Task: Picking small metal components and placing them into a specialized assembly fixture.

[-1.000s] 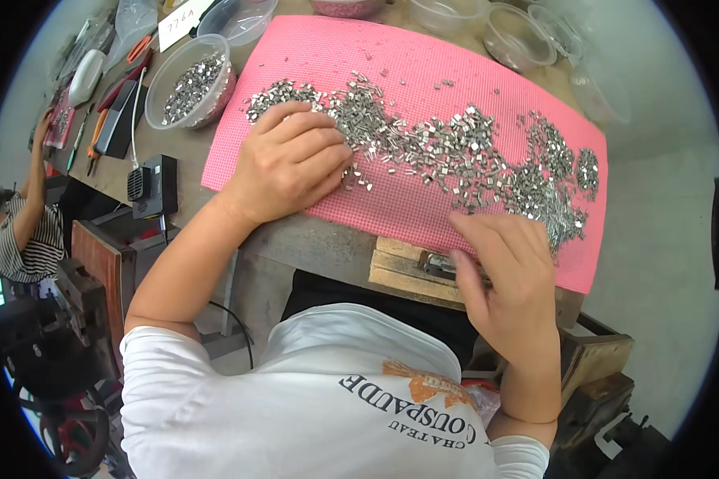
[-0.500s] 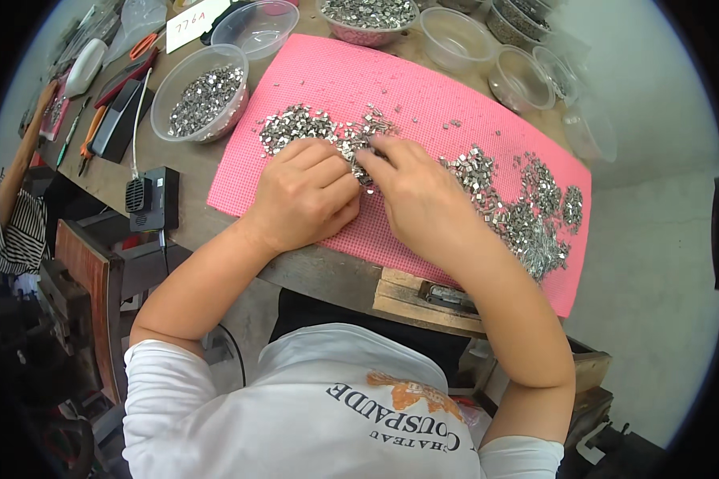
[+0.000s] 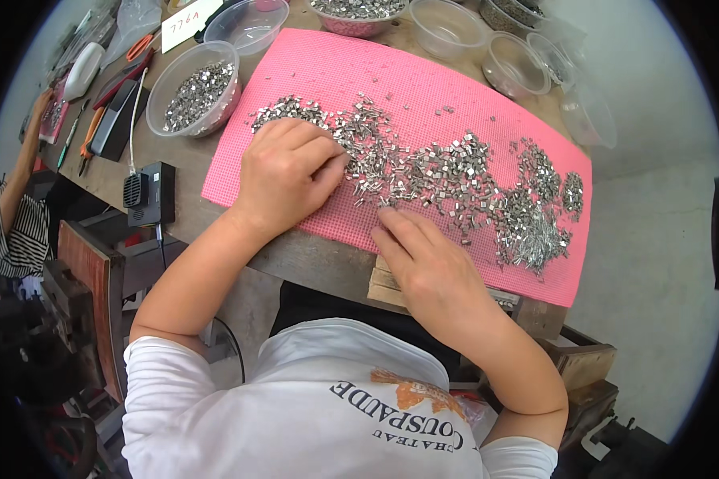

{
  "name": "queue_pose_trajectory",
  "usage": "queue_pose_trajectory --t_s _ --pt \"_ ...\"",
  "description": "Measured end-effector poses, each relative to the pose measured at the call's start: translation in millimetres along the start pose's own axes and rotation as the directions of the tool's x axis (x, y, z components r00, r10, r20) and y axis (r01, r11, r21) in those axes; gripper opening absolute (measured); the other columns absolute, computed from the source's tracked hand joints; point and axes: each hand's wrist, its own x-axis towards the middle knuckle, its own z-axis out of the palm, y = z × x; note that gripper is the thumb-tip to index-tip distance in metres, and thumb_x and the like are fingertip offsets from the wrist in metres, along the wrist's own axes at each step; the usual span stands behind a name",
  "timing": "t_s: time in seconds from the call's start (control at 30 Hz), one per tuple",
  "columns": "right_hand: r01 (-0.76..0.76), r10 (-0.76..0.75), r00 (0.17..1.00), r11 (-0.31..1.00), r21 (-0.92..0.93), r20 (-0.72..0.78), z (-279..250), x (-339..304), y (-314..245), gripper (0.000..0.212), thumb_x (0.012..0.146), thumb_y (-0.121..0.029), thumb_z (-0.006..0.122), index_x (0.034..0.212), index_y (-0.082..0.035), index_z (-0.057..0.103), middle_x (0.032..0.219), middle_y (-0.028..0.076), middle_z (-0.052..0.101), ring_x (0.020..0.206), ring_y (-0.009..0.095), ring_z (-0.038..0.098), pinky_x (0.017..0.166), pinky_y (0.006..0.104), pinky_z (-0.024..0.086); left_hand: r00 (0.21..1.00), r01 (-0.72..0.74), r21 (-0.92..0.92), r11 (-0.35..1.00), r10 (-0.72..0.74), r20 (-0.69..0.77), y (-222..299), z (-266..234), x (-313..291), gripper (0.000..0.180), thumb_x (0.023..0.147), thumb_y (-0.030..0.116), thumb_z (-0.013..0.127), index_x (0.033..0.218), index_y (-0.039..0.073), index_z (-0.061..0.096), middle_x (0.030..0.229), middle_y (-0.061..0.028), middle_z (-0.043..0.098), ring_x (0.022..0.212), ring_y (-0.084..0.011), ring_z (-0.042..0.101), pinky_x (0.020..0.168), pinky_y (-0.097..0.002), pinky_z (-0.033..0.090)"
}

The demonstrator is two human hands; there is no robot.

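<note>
Small shiny metal pieces (image 3: 455,172) lie in a loose band across a pink textured mat (image 3: 327,68). My left hand (image 3: 291,168) rests knuckles up at the near side of the left heap, its fingers curled closed; whatever they hold is hidden. Lower and to the right, my right hand (image 3: 435,259) is at the mat's near edge. Its fingers are bent and drawn together, fingertips against a few pieces at the band's near fringe; I cannot make out what is between them. Thin, needle-like bits (image 3: 539,243) mix with the pieces at the right.
A clear plastic bowl (image 3: 230,88) of metal pieces stands left of the mat, another filled bowl (image 3: 358,24) behind it. Empty clear bowls (image 3: 447,36) line the back. A black box with a cable (image 3: 156,195) sits at the left edge. A co-worker's arm (image 3: 24,156) shows far left.
My right hand has moved toward me, down to the mat's near edge. My left hand has shifted slightly left and away. Pieces between the heaps now lie spread and uncovered.
</note>
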Motion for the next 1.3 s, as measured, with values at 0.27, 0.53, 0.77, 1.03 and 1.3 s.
queue_pose_trajectory --t_s 0.27,0.53,0.77,1.03,1.3 --pt "-0.149 0.163 0.973 0.984 0.097 -0.165 -9 -24 17 0.035 0.083 0.005 0.069 0.116 -0.001 0.071 0.113 0.015 0.071 0.100 0.034 0.068 0.087 0.0430 0.055 0.974 0.026 -0.241 0.970 0.029 0.225 19 -18 1 0.017 0.074 0.010 0.086 0.091 0.012 0.081 0.089 -0.0009 0.070 0.086 -0.0230 0.065 0.077 -0.0385 0.053" --pt "-0.196 0.208 0.955 0.978 0.074 -0.213 1 -22 18 0.026 0.081 -0.002 0.070 0.107 -0.005 0.073 0.093 0.007 0.067 0.089 0.027 0.064 0.080 0.0403 0.048 0.941 -0.119 -0.035 0.992 0.124 0.315 27 -25 4 0.011 0.077 0.017 0.082 0.087 0.015 0.078 0.093 0.0018 0.067 0.098 -0.0212 0.061 0.085 -0.0367 0.046" --pt "-0.210 0.207 0.943 0.978 0.017 -0.260 12 -4 20 0.014 0.085 -0.003 0.072 0.099 -0.007 0.073 0.090 0.008 0.066 0.087 0.029 0.064 0.078 0.0413 0.049 0.946 -0.059 -0.030 0.998 0.065 0.319 44 -33 -3 0.016 0.073 0.018 0.084 0.082 0.014 0.071 0.092 0.0008 0.064 0.097 -0.0230 0.061 0.084 -0.0396 0.045" --pt "-0.208 0.188 0.963 0.974 -0.086 -0.192 15 4 16 0.003 0.087 -0.010 0.064 0.088 -0.009 0.067 0.090 0.007 0.058 0.094 0.025 0.059 0.081 0.0386 0.046 0.901 0.141 -0.144 0.979 -0.067 0.429 44 -26 -10 0.021 0.069 0.020 0.090 0.076 0.010 0.072 0.088 -0.0005 0.064 0.087 -0.0239 0.060 0.080 -0.0408 0.045" --pt "-0.160 0.143 0.976 0.982 -0.100 -0.163 11 3 16 0.004 0.086 -0.010 0.064 0.088 -0.008 0.067 0.090 0.007 0.058 0.094 0.024 0.059 0.083 0.0384 0.045 0.886 0.109 -0.047 0.993 -0.076 0.458 55 -32 -6 0.019 0.071 0.019 0.088 0.081 0.011 0.073 0.087 -0.0006 0.064 0.090 -0.0235 0.061 0.082 -0.0403 0.045"
